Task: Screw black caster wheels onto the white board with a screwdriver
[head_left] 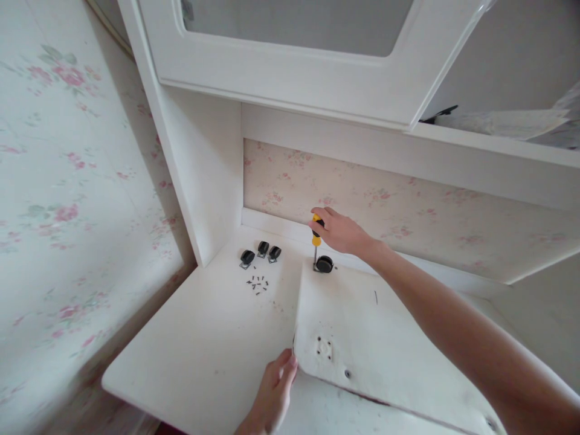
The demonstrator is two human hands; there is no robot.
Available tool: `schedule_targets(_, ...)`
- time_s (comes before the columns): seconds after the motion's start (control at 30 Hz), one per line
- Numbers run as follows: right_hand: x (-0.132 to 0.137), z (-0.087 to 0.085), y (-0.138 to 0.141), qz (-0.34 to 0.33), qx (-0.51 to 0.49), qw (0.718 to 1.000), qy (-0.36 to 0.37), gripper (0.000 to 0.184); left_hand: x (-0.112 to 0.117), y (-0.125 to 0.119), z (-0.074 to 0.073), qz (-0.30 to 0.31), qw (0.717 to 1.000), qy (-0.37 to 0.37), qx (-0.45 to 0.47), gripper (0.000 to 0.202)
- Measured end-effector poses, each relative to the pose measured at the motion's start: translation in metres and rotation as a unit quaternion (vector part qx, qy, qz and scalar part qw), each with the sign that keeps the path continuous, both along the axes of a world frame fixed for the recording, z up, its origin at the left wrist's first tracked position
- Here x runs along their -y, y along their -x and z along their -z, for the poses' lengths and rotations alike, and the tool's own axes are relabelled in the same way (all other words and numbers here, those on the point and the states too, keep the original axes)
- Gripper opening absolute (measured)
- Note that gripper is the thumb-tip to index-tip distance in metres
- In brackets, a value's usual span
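Note:
My right hand point(338, 229) is closed around the handle of a yellow and black screwdriver point(316, 240). The screwdriver stands upright, its tip down at the metal plate of a black caster wheel point(324, 264). That caster sits at the far left corner of a white board point(353, 326) lying on the desktop. At the near left corner of the board, my left hand point(278, 380) grips its edge, thumb and fingers together. A square patch with dark screw holes point(324, 348) shows on the board close to this corner.
Left of the board, three loose black casters point(263, 248) lie on the white desktop point(194, 344), with several small dark screws point(257, 284) in front of them. A cabinet with a glass door point(290, 66) overhangs the desk. Flowered wallpaper point(67, 211) covers the left wall.

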State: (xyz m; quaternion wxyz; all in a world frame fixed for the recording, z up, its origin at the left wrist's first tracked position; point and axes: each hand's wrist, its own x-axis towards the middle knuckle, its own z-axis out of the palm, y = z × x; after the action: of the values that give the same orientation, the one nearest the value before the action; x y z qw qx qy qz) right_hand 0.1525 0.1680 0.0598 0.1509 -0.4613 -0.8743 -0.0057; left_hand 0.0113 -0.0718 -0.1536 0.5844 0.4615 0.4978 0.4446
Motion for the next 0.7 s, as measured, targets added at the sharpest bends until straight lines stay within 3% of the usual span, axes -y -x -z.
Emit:
schedule_targets(0.17, -0.005, 0.002, -0.003, -0.041, -0.016, 0.999, -0.001, 0.038, 0.0, -0.002, 0.006, -0.013, 1.0, -0.02, -0.003, 0.061)
schedule_targets(0.33, -0.004, 0.001, -0.006, -0.024, -0.015, 0.999, -0.027, 0.031, 0.0, -0.001, 0.012, 0.011, 1.0, -0.022, -0.019, 0.058)
schedule_targets(0.47, -0.004, 0.005, -0.006, 0.0, -0.013, 0.999, -0.039, 0.04, 0.0, -0.002, 0.016, 0.018, 0.999, -0.027, -0.02, 0.053)
schedule_targets(0.7, -0.004, 0.004, -0.009, -0.03, -0.022, 0.999, -0.002, 0.041, 0.0, -0.002, 0.017, 0.028, 0.999, -0.026, -0.016, 0.052)
